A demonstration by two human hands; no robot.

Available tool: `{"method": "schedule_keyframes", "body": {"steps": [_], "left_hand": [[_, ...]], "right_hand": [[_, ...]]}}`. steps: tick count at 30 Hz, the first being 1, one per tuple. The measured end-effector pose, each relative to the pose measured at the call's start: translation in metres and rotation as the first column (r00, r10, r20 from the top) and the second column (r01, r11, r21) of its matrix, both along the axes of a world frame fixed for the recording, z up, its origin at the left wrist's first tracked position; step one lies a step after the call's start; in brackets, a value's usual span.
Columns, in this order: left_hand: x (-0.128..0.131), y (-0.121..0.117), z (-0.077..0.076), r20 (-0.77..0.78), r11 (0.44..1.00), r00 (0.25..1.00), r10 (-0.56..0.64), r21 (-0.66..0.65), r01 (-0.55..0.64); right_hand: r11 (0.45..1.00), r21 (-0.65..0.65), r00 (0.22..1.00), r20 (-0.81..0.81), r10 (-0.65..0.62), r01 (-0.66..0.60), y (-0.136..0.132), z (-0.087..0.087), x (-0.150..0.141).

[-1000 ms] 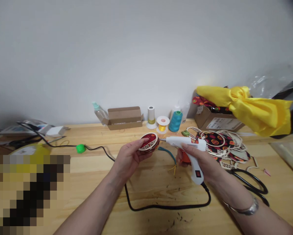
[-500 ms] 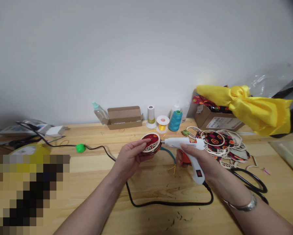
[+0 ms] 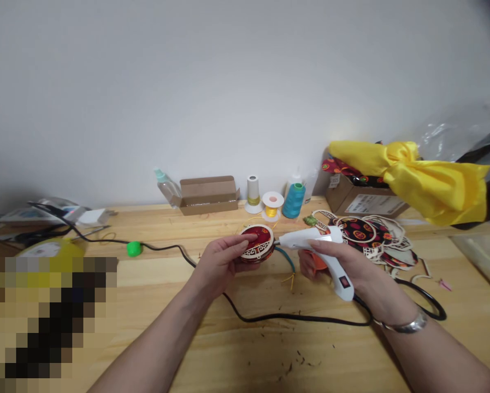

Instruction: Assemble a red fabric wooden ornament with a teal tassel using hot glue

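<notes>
Between thumb and fingers, my left hand [image 3: 224,261] holds a round ornament [image 3: 258,243] with red patterned fabric and a pale fretwork wooden rim, tilted toward me. My right hand [image 3: 343,262] is wrapped round a white hot glue gun [image 3: 310,238], fingers at its orange trigger. The gun's metal nozzle points left and meets or nearly meets the ornament's right edge; I cannot tell if they touch. A teal cord [image 3: 285,256] with yellow ends lies behind the nozzle. From the grip, a black cable [image 3: 294,317] loops over the table under my left wrist.
A pile of fretwork frames and fabric pieces [image 3: 359,232] lies at right, before a cardboard box [image 3: 359,197] topped with yellow cloth [image 3: 433,180]. Along the wall stand an open carton [image 3: 207,204], a spray bottle [image 3: 166,188], thread spools [image 3: 272,204] and a teal cone [image 3: 294,201]. A green cap [image 3: 134,249] sits left.
Both hands have shifted slightly right, carrying the ornament and the glue gun. The gun's grip has swung right, and the black cable's loop has moved up and right.
</notes>
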State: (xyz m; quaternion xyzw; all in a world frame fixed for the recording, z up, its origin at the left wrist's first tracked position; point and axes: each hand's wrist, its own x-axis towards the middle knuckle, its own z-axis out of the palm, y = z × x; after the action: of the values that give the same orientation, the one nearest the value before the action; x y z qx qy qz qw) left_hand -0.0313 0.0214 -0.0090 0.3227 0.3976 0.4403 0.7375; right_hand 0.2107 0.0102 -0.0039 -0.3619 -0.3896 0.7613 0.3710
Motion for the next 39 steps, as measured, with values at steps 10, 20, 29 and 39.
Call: {"method": "schedule_keyframes", "body": {"steps": [10,20,29,39], "left_hand": [[0.002,0.0,0.0,-0.031,1.0,0.999,-0.011,0.01,0.011],[0.0,-0.001,0.004,-0.056,0.99,0.991,-0.118,0.076,0.122],[-0.001,-0.002,0.004,-0.071,0.977,0.985,-0.159,0.134,0.167],[0.0,0.0,0.001,-0.092,0.985,0.988,-0.126,0.111,0.135]], "right_hand": [[0.988,-0.016,0.987,-0.028,0.156,-0.156,0.002,-0.007,0.01],[0.972,-0.1,0.972,-0.126,0.2,-0.213,0.004,0.0,0.012],[0.978,-0.072,0.979,-0.079,0.19,-0.196,0.003,0.0,0.013],[0.983,0.032,0.983,-0.024,0.182,-0.181,0.004,-0.003,0.015]]}}
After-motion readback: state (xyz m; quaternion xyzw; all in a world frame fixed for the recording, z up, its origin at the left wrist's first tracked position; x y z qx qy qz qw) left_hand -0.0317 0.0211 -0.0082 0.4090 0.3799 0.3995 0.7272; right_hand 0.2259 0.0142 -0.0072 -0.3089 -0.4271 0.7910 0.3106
